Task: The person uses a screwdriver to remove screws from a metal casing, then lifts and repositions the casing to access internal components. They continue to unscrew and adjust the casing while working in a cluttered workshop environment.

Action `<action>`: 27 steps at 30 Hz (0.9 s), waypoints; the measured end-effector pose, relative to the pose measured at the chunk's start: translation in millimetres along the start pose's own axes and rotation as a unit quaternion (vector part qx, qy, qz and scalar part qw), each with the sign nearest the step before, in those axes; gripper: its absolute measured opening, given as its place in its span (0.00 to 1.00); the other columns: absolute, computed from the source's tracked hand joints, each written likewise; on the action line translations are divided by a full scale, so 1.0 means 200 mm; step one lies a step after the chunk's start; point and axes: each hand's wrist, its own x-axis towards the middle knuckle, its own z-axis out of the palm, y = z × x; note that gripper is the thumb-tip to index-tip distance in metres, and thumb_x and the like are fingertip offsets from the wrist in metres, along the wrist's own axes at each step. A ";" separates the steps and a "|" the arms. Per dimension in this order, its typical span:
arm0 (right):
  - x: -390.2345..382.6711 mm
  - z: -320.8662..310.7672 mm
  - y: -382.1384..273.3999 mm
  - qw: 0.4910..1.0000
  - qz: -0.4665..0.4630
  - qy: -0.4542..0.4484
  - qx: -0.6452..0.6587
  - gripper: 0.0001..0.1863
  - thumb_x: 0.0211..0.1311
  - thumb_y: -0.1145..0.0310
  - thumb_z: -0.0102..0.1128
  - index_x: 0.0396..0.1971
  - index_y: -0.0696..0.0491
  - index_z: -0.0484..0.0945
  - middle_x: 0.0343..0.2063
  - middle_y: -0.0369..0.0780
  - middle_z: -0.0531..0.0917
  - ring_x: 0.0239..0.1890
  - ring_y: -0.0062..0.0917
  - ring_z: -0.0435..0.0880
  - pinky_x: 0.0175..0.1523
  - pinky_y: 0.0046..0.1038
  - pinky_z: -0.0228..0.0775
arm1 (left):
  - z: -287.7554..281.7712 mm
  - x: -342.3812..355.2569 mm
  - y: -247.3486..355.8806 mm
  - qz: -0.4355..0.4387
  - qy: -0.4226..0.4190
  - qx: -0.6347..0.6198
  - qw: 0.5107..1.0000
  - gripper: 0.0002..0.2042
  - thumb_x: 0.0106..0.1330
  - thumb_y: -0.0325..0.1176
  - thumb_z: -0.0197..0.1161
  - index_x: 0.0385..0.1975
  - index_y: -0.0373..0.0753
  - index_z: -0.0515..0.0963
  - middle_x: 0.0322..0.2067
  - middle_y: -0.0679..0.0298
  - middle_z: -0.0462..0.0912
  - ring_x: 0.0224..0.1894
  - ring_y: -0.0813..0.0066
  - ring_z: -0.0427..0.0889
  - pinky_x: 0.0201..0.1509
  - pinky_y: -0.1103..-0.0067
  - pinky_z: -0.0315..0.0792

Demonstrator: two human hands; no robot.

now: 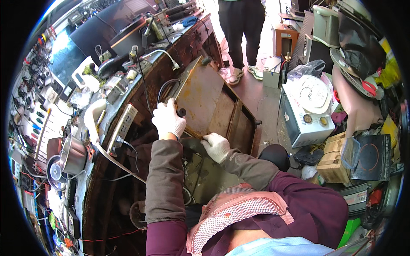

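Beside bench point(200, 39), box point(212, 102) seemingly slants near-right.

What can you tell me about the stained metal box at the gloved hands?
The box looks like worn sheet metal: a pale, flat face with yellow-brown stains, and a darker, brownish recessed section toward the right. Short dark knobs stick out at corners. It sits at an angle beside the workbench. The left hand is at its near left corner, the right hand at its near edge; their grip is partly hidden. What supports it underneath cannot be seen.
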 end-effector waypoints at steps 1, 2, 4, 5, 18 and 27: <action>0.00 0.00 0.00 1.000 -0.005 0.000 -0.001 0.10 0.71 0.65 0.73 0.45 0.54 0.92 0.41 0.47 0.91 0.45 0.46 0.92 0.53 0.42 0.86 | -0.02 0.00 0.01 -0.003 -0.007 0.003 1.000 0.33 0.63 0.44 0.79 0.69 0.48 0.78 0.53 0.52 0.79 0.56 0.44 0.82 0.55 0.52 0.79; 0.01 0.00 0.01 1.000 -0.002 -0.009 -0.006 0.10 0.71 0.65 0.73 0.45 0.54 0.91 0.41 0.47 0.91 0.46 0.46 0.92 0.53 0.42 0.86 | -0.02 0.00 0.01 -0.004 -0.007 0.003 1.000 0.32 0.64 0.44 0.79 0.69 0.48 0.79 0.53 0.51 0.79 0.56 0.44 0.82 0.55 0.52 0.79; 0.02 0.00 0.01 0.999 0.004 -0.032 -0.018 0.11 0.72 0.65 0.71 0.46 0.54 0.91 0.41 0.47 0.91 0.46 0.47 0.92 0.52 0.42 0.86 | -0.01 0.00 -0.01 -0.006 -0.002 -0.003 1.000 0.31 0.65 0.46 0.77 0.68 0.48 0.79 0.53 0.51 0.79 0.56 0.43 0.82 0.55 0.52 0.79; 0.03 0.00 0.00 0.999 0.009 -0.034 -0.008 0.10 0.73 0.63 0.71 0.43 0.54 0.90 0.40 0.48 0.91 0.45 0.48 0.92 0.50 0.43 0.85 | -0.02 0.01 -0.02 -0.002 0.003 -0.001 1.000 0.31 0.65 0.47 0.77 0.68 0.48 0.79 0.53 0.51 0.79 0.56 0.43 0.82 0.54 0.51 0.80; 0.06 0.03 0.02 0.999 0.012 -0.033 -0.029 0.11 0.74 0.58 0.72 0.41 0.50 0.86 0.37 0.47 0.90 0.42 0.49 0.91 0.47 0.47 0.83 | 0.02 0.03 -0.03 -0.024 -0.034 0.026 0.999 0.36 0.62 0.50 0.81 0.71 0.54 0.78 0.60 0.50 0.81 0.62 0.40 0.82 0.63 0.50 0.81; 0.22 -0.11 0.05 0.870 0.385 0.035 0.306 0.20 0.66 0.77 0.72 0.57 0.59 0.82 0.48 0.44 0.88 0.48 0.36 0.91 0.55 0.34 0.85 | 0.04 0.05 -0.02 -0.028 -0.043 0.038 0.998 0.37 0.64 0.52 0.80 0.75 0.56 0.78 0.63 0.52 0.80 0.65 0.42 0.81 0.66 0.50 0.80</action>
